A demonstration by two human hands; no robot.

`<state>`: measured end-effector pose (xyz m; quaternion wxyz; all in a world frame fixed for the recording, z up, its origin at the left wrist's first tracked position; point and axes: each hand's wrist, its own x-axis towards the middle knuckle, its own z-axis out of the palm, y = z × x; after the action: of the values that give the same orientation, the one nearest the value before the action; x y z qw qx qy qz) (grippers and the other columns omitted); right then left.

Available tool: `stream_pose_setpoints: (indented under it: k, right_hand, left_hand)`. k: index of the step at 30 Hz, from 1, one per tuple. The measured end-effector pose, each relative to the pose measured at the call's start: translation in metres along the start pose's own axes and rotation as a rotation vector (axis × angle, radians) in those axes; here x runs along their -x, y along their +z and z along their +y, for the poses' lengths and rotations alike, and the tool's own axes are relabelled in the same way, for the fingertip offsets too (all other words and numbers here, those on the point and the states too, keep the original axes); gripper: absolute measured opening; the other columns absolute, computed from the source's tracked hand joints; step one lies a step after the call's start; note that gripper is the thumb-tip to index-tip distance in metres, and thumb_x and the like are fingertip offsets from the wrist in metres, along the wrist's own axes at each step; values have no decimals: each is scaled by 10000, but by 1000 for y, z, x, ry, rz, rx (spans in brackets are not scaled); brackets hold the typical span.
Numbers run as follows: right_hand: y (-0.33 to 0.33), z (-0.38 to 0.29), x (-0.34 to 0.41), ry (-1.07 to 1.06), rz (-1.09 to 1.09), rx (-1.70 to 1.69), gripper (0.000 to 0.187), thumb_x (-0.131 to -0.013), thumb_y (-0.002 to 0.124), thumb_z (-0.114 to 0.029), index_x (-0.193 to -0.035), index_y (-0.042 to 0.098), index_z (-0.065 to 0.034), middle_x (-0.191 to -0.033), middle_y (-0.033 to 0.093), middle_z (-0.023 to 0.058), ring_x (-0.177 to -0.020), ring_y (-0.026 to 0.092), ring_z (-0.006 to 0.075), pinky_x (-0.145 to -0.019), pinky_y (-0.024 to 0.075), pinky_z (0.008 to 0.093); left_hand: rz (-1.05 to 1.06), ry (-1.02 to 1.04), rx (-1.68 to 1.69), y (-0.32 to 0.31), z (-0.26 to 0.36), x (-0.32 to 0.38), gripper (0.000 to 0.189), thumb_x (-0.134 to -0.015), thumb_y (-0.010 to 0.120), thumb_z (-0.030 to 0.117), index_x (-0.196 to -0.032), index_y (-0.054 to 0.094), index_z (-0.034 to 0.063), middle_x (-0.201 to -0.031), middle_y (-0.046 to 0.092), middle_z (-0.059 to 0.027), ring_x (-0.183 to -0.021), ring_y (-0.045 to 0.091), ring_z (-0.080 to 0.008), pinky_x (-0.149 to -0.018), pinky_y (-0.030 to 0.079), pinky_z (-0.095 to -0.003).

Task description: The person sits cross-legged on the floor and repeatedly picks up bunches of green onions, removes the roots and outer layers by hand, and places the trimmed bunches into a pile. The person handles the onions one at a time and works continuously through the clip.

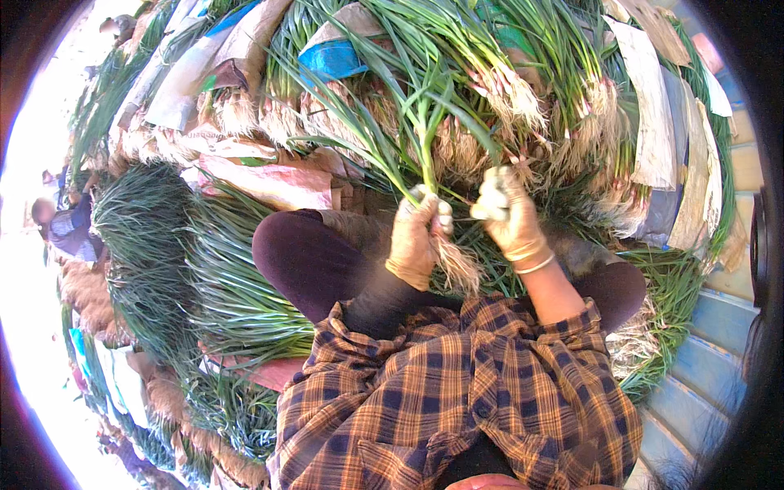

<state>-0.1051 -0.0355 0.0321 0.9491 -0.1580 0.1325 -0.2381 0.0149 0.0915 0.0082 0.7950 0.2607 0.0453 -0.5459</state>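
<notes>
My left hand (418,236), in a tan glove with pale fingertips, grips a small bunch of leafy allium plants (427,144) by the lower stems. Their green leaves fan upward, away from me, and the pale roots (458,264) hang below the fist. Close by on the right, my gloved right hand (508,211) has its fingers closed on a long green leaf (474,130) that bends over from the bunch. The fingertips are slightly blurred. Both hands are above my crossed legs, and loose green leaves (490,245) lie beneath them.
Stacked allium bundles (392,113) curve around in front, roots toward me, with strips of sacking (646,107) between them. A pink sack (266,184) lies ahead on the left. Leafy heaps (245,275) rise beside my left knee. A person (70,226) is at far left. Blue-and-cream slabs (713,324) run along the right.
</notes>
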Motion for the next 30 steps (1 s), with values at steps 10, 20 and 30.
stream_pose_setpoints:
  k: [10,20,30]
  right_hand:
    - [-129,27,-58,-53,-70,2177,696,-919,502,-563,-1367,485,-31,-1302,570,197,-1192,554,340,-1020,432,391]
    - [-231,67,78,1670,-642,2181,261,-892,561,-155,-1097,697,-66,-1236,618,161,-1003,621,353,-818,478,501]
    - [-103,-33,-17,-722,259,2039,202,-920,601,-196,-1067,652,-67,-1016,681,122,-910,656,296,-803,533,363]
  left_hand:
    - [-162,-112,-95,17,34,11,409,-947,565,150,-1317,464,10,-748,542,-23,-524,447,-90,-504,408,-232]
    - [-511,64,218,99,139,57,305,-930,562,101,-1200,435,36,-879,490,-25,-671,466,-92,-526,452,-216]
    - [-392,50,-160,102,96,17,476,-925,608,208,-1317,435,0,-794,541,-19,-658,519,-144,-596,480,-298]
